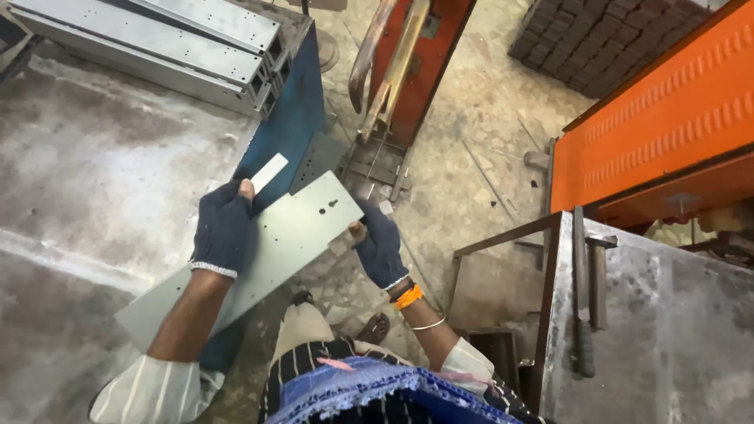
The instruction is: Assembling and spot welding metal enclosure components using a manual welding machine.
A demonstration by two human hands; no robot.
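A long flat grey metal plate (302, 224) with small drilled holes is held at a slant in front of me. My left hand (222, 228), in a dark knit glove, grips its left edge, with a thumb showing on top. My right hand (380, 245), also gloved, holds the plate's right edge near its far end. A small pale metal strip (269, 172) sits just beyond my left fingers. The plate's lower end runs down past my left forearm.
A grey worktable (94, 180) lies to the left with stacked grey metal channels (173, 43) at its far end. An orange machine (667, 118) stands at right, a steel table (667, 330) with a hammer (598, 271) below it. An orange press (408, 63) is ahead.
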